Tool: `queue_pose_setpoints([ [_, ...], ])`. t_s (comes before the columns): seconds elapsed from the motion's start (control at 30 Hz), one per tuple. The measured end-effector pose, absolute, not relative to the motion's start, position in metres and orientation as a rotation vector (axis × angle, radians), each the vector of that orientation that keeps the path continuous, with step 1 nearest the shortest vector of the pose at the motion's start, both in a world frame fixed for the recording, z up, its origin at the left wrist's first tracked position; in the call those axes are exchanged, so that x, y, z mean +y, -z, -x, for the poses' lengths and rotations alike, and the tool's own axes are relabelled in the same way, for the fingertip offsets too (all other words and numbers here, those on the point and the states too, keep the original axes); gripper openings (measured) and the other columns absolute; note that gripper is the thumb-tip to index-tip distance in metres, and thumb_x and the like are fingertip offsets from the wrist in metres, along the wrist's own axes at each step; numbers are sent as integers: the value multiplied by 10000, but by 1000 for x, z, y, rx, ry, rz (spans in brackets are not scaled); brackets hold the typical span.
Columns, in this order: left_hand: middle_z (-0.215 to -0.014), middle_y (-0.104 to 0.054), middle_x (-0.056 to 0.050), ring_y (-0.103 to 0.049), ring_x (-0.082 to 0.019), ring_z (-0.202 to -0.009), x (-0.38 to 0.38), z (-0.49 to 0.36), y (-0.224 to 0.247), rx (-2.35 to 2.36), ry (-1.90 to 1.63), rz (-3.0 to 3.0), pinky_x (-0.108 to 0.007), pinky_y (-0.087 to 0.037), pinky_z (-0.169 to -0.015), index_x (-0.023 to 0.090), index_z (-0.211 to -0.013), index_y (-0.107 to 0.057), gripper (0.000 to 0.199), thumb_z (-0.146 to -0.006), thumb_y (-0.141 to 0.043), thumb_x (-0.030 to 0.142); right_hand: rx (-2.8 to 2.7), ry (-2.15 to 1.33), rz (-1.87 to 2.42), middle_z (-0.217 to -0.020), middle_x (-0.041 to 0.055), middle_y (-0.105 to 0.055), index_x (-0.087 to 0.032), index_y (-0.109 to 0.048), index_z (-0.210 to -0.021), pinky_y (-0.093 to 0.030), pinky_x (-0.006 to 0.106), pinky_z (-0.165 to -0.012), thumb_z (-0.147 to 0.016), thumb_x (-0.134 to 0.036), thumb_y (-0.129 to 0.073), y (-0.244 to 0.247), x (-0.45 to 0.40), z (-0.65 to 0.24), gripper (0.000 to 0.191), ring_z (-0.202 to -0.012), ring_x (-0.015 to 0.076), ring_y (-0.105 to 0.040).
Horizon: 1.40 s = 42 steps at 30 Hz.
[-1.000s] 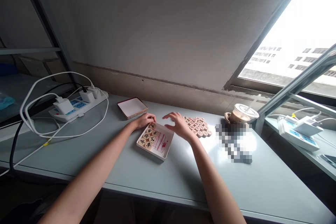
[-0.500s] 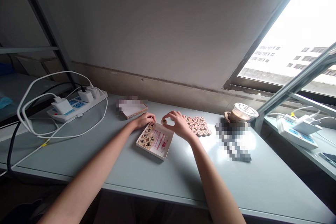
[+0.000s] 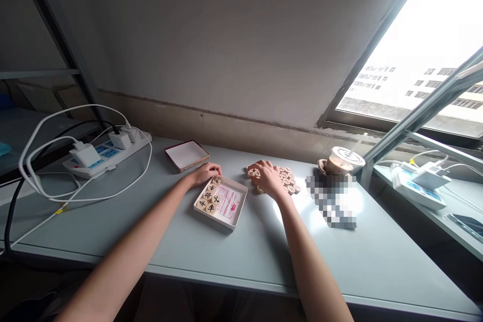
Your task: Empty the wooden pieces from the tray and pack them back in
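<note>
**Right grip bent over the loose discs, left grip at the box corner**

The right hand point(image 3: 268, 178) has its fingers bent and slightly apart over the loose discs point(image 3: 291, 181); the fingertips are partly lost among them, so I cannot tell whether they pinch one. The left hand point(image 3: 206, 173) has its fingers drawn together and curled at the 11 o'clock corner of the shallow box point(image 3: 228, 201); whether they clamp the wall or merely rest there is unclear.

The box lies flat on the bench point(image 3: 181, 246), with black-marked discs point(image 3: 208, 195) along its left side and red scrawl on its floor. The loose discs sit tightly packed at its 2 o'clock, the lid point(image 3: 186, 153) upturned at its 11.

The likeliest slip, I judge, is at the right: neighbours lie edge to edge, so a fingertip catching two could drag a second along or break up the cluster. The palm also masks several discs, inviting a wrong choice. At the left, uneven pressure on one corner might swivel the light box and unsettle its short rows. The drink cup point(image 3: 344, 162), between 2 and 3 o'clock of the cluster, looks at risk only from a wide sweep.
</note>
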<state>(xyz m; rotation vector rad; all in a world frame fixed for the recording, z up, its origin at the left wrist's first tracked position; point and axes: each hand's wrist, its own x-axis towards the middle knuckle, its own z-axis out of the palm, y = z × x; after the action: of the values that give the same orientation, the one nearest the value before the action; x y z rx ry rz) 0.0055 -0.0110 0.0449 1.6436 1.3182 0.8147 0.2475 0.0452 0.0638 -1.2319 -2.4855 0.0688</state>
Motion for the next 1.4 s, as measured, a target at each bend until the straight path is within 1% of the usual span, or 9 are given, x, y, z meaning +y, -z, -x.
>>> queue_pose_setpoints([
  [0.2, -695, -528, -7, -485, -154, -649, -12, -5, -46, 1333, -798, -1695, -238, -357, -564, 169, -679, -537, 158, -657, -429, 282, -2777, -564, 724, -1015, 22, -576, -285, -623, -1016, -369, 301, -799, -750, -251, -625, -83, 17, -226, 269, -930, 178, -508],
  [0.37, -695, -537, -8, -495, -168, -688, -8, -4, -43, 1378, -787, -1754, -249, -385, -615, 172, -669, -541, 168, -658, -428, 297, -2886, -433, 561, -1043, 31, -589, -284, -624, -1014, -351, 317, -811, -728, -328, -661, -79, -9, -202, 292, -986, 200, -486],
  [0.47, -688, -540, 0, -500, -162, -688, -6, -3, -41, 1371, -805, -1763, -246, -389, -626, 173, -652, -536, 156, -655, -428, 286, -2889, -408, 578, -1028, 44, -591, -253, -630, -979, -351, 318, -797, -708, -356, -678, -76, -13, -196, 294, -954, 198, -489],
  [0.6, -690, -540, -1, -496, -160, -679, -8, -5, -43, 1353, -805, -1752, -243, -381, -609, 172, -653, -534, 156, -652, -424, 283, -2800, -508, 655, -996, 35, -559, -266, -627, -978, -352, 313, -833, -733, -348, -647, -83, 2, -211, 259, -976, 190, -466],
  [0.83, -675, -514, -2, -472, -142, -609, -12, -7, -45, 1309, -810, -1632, -234, -342, -535, 167, -671, -512, 128, -652, -437, 268, -2631, -468, 1045, -993, 26, -525, -272, -610, -947, -380, 345, -838, -756, -431, -586, -85, 40, -260, 250, -983, 200, -457],
  [0.97, -652, -504, 8, -461, -128, -576, -12, -7, -44, 1293, -818, -1603, -227, -324, -509, 166, -653, -503, 105, -646, -451, 257, -2661, -297, 1217, -1000, 41, -520, -278, -623, -937, -385, 357, -822, -717, -337, -624, -74, 46, -267, 228, -977, 220, -456],
  [1.07, -650, -509, 9, -468, -129, -575, -12, -8, -45, 1303, -821, -1602, -228, -331, -511, 167, -650, -506, 107, -644, -456, 262, -2672, -245, 1184, -1001, 39, -517, -282, -619, -948, -382, 351, -829, -714, -258, -623, -72, 43, -263, 235, -982, 213, -460],
  [1.3, -649, -511, 7, -473, -141, -586, -12, -8, -45, 1302, -802, -1621, -236, -332, -517, 173, -655, -514, 128, -645, -464, 291, -2699, -162, 1077, -964, 54, -546, -241, -646, -874, -374, 342, -811, -767, -225, -601, -75, 38, -253, 117, -971, 214, -473],
  [1.4, -658, -510, 4, -468, -140, -586, -12, -8, -45, 1311, -791, -1613, -235, -332, -516, 174, -660, -509, 125, -650, -461, 288, -2657, -239, 1058, -963, 47, -558, -235, -640, -862, -376, 335, -806, -773, -219, -597, -76, 38, -252, 99, -961, 205, -479],
])
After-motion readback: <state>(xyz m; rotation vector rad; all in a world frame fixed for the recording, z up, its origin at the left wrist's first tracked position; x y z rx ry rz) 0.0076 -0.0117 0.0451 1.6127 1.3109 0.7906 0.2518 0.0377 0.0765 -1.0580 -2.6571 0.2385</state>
